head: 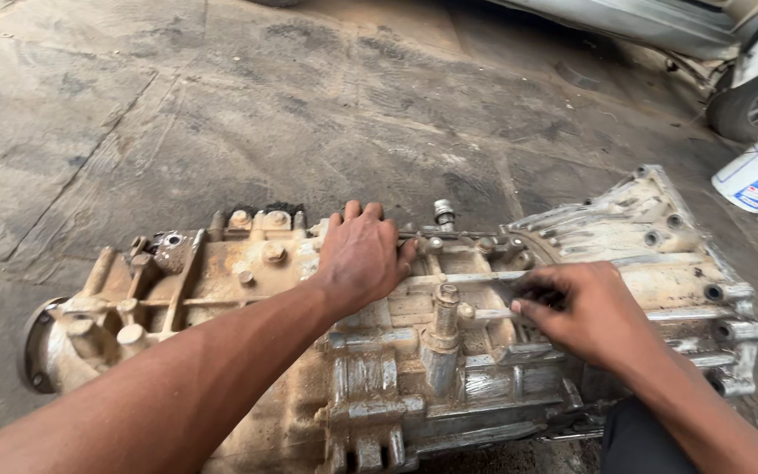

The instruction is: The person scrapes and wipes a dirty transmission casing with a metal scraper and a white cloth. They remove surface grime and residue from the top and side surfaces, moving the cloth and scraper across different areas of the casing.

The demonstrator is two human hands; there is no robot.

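Stained concrete floor (221, 105) bears a grimy, rust-caked gearbox (414, 369); left hand (360, 256) lies spread flat, right hand (585, 309) curled on it.

Two bare forearms, no sleeves, watch or gloves, left hand (360, 254) with short nails and grime on the fingers, right hand (585, 312) likewise smudged dark at the fingertips, dark trouser fabric at the lower edge below the right wrist
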